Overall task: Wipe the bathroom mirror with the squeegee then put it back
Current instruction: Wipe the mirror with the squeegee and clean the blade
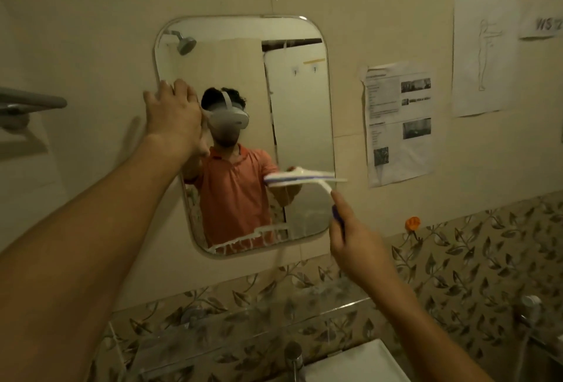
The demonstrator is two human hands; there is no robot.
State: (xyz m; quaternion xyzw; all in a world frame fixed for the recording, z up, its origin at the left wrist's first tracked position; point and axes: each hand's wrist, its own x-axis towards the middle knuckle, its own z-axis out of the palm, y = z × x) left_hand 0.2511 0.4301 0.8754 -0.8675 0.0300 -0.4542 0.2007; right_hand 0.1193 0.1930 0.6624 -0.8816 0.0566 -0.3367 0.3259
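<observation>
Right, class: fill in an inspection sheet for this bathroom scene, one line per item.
Surface: rounded wall mirror, foam streaks along its bottom edge.
Job's things: white-bladed squeegee with purple handle, blade on the mirror's lower right.
Clutter: printed sheets taped to the wall; orange hook.
Grips: left hand flat at the mirror's left edge; right hand holds the squeegee.
Cables: nothing seen.
Surroundings: leaf-patterned tiles, chrome tap, white basin.

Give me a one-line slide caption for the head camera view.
Left hand braces the mirror while the right hand draws the squeegee across its lower right.
</observation>
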